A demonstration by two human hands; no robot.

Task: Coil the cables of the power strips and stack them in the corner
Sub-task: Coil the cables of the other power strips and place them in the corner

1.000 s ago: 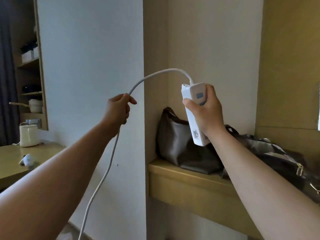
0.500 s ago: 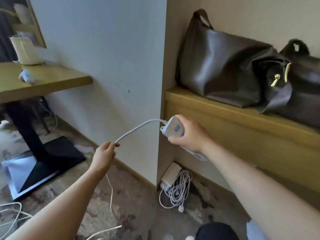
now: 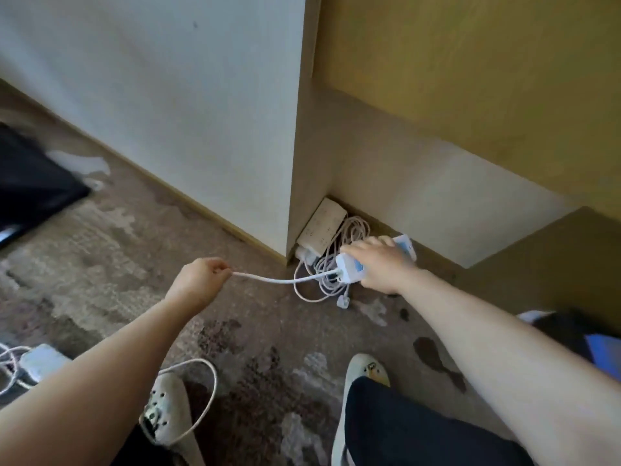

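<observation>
My right hand (image 3: 379, 267) grips a white power strip (image 3: 351, 270) low over the carpet, just above a coiled white cable (image 3: 339, 250). That coil belongs to another power strip (image 3: 321, 225) lying in the corner against the wall. From the held strip its cable (image 3: 279, 280) runs left to my left hand (image 3: 201, 277), which pinches it. The cable's slack (image 3: 208, 391) loops on the floor by my left shoe. A third power strip (image 3: 42, 361) with loose cable lies at the lower left.
A white wall (image 3: 168, 95) meets a wooden bench (image 3: 470, 79) at the corner. A black table base (image 3: 30, 183) sits at the left. My shoes (image 3: 366, 368) stand on the patterned carpet. A blue-and-black item (image 3: 598, 344) lies at the right edge.
I have bent down and the view has dropped to the floor. My right hand lowered the power strip from bench height to just above the coiled strip in the corner; my left hand followed with the cable.
</observation>
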